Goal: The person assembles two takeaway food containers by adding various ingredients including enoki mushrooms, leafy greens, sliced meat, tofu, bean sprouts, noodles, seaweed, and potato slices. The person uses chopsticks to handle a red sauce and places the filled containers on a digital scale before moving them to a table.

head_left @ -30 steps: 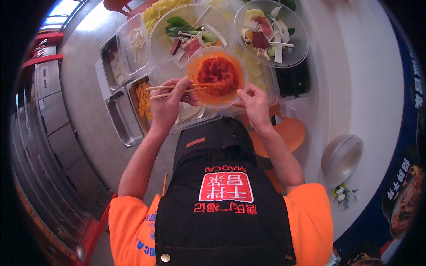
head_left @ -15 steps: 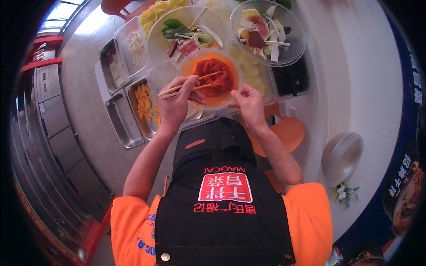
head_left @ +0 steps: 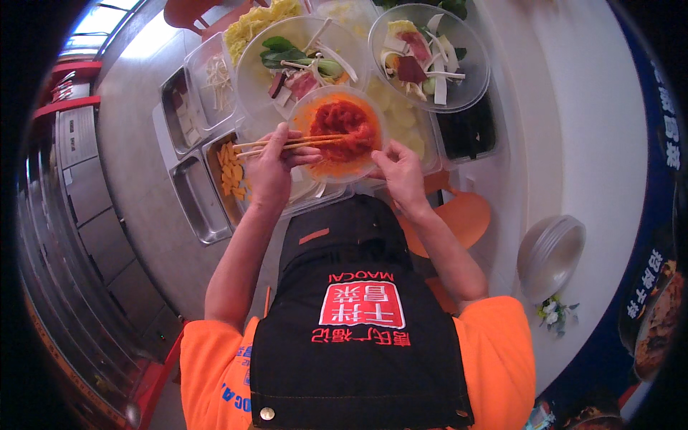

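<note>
My left hand [head_left: 275,165] is closed around a pair of wooden chopsticks [head_left: 251,148]. Their far ends lie in red, sauce-coated food [head_left: 337,147] inside a small clear bowl [head_left: 326,177], whose inner wall is smeared orange. At the bowl's right edge, my right hand [head_left: 400,168] pinches the rim between thumb and fingers. Just beyond stands a larger clear bowl [head_left: 252,64] with leafy greens, pale mushrooms and pink meat slices. A second large clear bowl [head_left: 479,72] to its right holds a similar mix.
Left of the bowls are a metal tray of orange-yellow pieces [head_left: 231,172], a bare metal tray [head_left: 193,190] and a clear tub of pale strands [head_left: 215,75]. Yellow leafy vegetable [head_left: 251,32] sits farther back. A dark-filled container [head_left: 466,132] and an orange chair [head_left: 462,222] are on the right.
The chopsticks have come together and swung flatter in the red food. My left hand has shifted slightly left and its fingers have turned. My right hand stays at the rim.
</note>
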### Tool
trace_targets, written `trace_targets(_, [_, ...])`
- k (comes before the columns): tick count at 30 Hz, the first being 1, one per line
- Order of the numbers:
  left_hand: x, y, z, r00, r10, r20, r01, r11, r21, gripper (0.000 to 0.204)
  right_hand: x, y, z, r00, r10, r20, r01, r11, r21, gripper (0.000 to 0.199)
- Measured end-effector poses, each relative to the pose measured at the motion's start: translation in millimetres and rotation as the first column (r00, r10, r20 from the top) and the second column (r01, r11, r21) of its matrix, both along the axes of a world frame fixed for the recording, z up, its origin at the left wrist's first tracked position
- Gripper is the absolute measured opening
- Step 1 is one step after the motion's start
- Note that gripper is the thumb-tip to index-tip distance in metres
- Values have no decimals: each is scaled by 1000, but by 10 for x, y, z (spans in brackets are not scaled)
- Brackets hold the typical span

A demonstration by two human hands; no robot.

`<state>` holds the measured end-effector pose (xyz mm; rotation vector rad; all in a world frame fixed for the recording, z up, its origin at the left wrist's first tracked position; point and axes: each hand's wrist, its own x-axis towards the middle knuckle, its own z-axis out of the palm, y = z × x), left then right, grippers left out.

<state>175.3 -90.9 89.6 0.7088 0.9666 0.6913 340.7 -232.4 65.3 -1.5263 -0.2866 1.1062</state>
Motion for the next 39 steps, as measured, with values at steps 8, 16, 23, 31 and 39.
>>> trace_targets(8, [-200, 191, 38, 990, 82, 112, -70, 992, -105, 30, 60, 30, -17, 997, -22, -72, 20, 1000, -24, 20])
trace_targets(16, [-353, 396, 106, 986, 96, 134, -84, 993, -86, 30, 65, -13, 19, 993, -52, -103, 52, 999, -3, 23])
trace_targets(23, [-452, 901, 9, 964, 240, 114, -241, 970, -10, 29, 123, -267, 25, 992, -118, -43, 116, 992, -39, 23])
trace_targets(31, [256, 1014, -475, 998, -38, -53, 52, 951, 304, 24, 158, -484, -46, 988, -155, -4, 155, 986, -66, 20])
trace_targets(39, [424, 1071, -521, 932, -190, -309, 326, 813, 483, 19, 151, -461, -7, 983, -175, -55, 173, 984, -37, 20])
